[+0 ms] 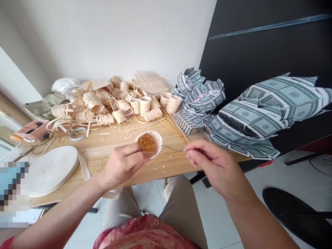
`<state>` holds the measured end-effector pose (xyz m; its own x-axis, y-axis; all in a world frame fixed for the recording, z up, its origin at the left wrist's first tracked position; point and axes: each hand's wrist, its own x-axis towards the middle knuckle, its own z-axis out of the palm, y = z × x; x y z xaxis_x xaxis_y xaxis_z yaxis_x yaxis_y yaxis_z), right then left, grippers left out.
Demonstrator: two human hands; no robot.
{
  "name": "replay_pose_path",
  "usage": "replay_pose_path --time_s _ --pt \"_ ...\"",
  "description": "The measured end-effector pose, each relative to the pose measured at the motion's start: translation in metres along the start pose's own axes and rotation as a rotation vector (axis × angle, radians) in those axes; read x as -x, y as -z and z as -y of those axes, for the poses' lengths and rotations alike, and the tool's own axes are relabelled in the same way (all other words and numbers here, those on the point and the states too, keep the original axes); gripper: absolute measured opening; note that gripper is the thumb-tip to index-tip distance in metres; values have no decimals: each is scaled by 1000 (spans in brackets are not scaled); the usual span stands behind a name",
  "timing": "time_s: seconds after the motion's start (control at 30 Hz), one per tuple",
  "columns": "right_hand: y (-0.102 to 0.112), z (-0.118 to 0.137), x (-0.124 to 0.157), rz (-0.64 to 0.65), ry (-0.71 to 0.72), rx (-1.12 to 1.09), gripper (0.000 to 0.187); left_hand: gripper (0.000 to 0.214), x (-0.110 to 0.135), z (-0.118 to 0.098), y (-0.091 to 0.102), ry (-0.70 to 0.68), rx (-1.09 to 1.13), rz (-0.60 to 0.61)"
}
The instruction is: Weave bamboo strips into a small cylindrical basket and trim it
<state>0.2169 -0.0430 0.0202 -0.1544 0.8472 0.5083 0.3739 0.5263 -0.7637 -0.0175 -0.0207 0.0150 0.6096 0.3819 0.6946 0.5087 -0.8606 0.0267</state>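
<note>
My left hand grips a small round woven cup at its side, with the open mouth tipped up towards me. The cup is pale bamboo strip with a white rim, and its inside looks amber. My fingers hide part of its wall. My right hand pinches a thin dark wire between thumb and forefinger. The wire runs left to the cup's rim. Both hands are held just above the table's front edge.
The wooden table is strewn with offcuts. Behind them lies a heap of woven bamboo baskets and cups. A white strip roll and tape ring sit left. Thin sticks and patterned card weavings lie right.
</note>
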Motion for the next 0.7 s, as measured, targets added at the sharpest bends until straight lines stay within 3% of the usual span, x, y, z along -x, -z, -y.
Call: replay_pose_path --time_s 0.1,0.2,0.37,0.47,0.57,0.7 --pt "13 -3 3 70 -73 14 10 13 4 0 3 -117 -139 -6" --pt "22 -2 4 86 -49 38 9 15 7 1 4 -180 -180 24" --pt "27 1 5 -22 47 -91 11 17 9 0 5 -225 -187 12" --pt "23 9 3 -61 61 -34 12 17 9 -2 5 -245 -204 2" --pt "17 22 -2 -13 266 204 13 19 9 -3 5 -249 -215 22" --pt "7 35 -13 193 560 501 25 21 11 -4 5 -241 -202 46"
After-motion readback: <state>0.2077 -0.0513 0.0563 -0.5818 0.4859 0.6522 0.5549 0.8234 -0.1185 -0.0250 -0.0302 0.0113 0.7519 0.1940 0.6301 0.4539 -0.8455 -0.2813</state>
